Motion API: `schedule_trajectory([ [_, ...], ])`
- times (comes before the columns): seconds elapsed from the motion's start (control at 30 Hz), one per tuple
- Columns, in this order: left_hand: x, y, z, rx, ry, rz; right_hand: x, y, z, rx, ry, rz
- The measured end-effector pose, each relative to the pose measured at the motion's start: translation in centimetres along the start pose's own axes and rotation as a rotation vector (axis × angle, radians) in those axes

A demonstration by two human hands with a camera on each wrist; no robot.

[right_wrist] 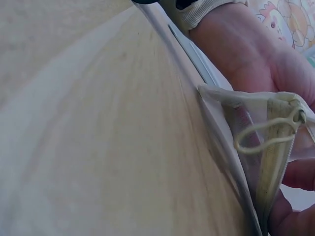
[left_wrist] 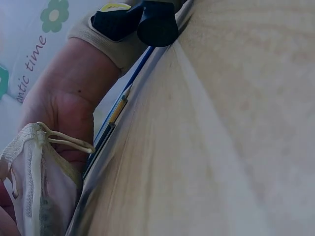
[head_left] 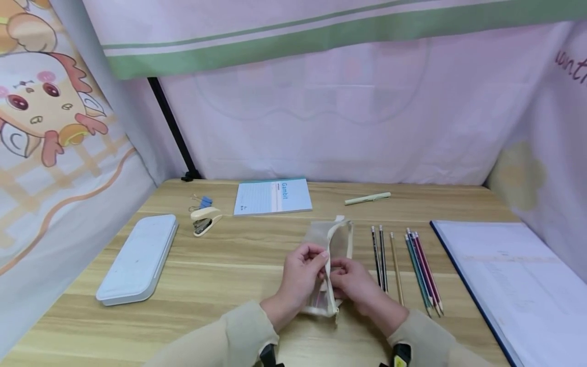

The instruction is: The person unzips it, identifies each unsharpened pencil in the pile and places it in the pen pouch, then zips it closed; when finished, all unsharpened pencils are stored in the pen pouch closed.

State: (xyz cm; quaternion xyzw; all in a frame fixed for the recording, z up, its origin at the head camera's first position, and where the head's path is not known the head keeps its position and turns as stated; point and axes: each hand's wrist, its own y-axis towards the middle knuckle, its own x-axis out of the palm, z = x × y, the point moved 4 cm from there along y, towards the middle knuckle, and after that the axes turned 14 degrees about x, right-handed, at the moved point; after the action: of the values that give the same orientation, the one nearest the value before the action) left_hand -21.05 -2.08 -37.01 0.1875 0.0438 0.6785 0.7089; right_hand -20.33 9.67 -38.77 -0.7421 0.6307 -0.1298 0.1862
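1. Cream mesh pouch (head_left: 331, 255) lies lengthwise on the wooden desk (head_left: 238, 265), near the front edge, its zip line facing up between both hands so the opening is reachable.
2. Left hand (head_left: 300, 278) pinches the pouch's edge beside the zip; right hand (head_left: 355, 285) grips the opposite side, fingers curled.
3. Both wrists rest low, sleeves at the desk edge.
4. Pencils (head_left: 408, 265) lie in a row just right of the pouch; a pale tin case (head_left: 137, 260) sits well left.

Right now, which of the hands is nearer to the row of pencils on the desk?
Right. The right hand grips the pouch just beside the pencils, almost touching the nearest one. The left hand holds the pouch's far side, farther away.
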Motion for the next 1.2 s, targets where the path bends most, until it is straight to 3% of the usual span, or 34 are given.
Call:
schedule_trajectory([
  [0.23,-0.9,0.0,0.3,0.008,0.021,0.015,-3.3,-0.4,-1.6,-0.069,-0.059,0.109],
  [0.4,-1.8,0.1,0.3,0.003,0.033,0.026,-7.5,-1.0,-2.5,-0.146,-0.318,0.206],
  [0.5,-2.4,0.1,0.4,0.001,0.049,0.032,-9.7,-1.0,-2.3,-0.148,-0.465,0.269],
  [0.67,-3.1,0.2,0.4,-0.003,0.075,0.037,-12.3,-0.6,-1.4,-0.073,-0.577,0.300],
  [0.87,-3.3,0.1,0.6,0.009,0.085,0.027,-13.3,-0.2,-0.7,0.071,-0.696,0.296],
  [1.2,-3.4,0.1,0.5,0.029,0.066,0.032,-13.2,0.4,-0.7,0.181,-0.659,0.259],
])
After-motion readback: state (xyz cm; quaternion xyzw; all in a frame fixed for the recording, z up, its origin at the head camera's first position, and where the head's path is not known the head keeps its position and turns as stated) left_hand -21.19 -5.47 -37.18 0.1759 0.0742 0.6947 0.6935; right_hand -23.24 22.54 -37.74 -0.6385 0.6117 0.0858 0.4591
